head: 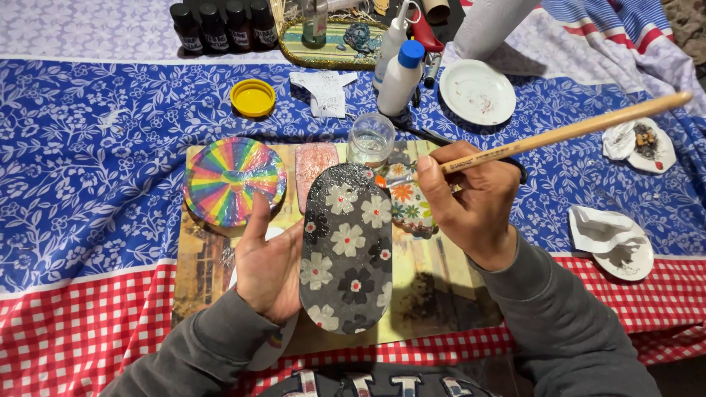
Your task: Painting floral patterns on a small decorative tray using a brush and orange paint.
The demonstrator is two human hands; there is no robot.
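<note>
My left hand lies palm up under the left edge of a dark oval piece covered with white flowers that have red centres, holding it up. My right hand grips a long wooden paintbrush whose bristled tip touches the top right of the oval. The brush handle points up and to the right. Both arms wear grey sleeves.
A wooden board lies under the work, with a rainbow-striped disc, a pink glittery piece and a floral piece on it. A glass of water, yellow lid, glue bottles, white plates and dark bottles stand behind.
</note>
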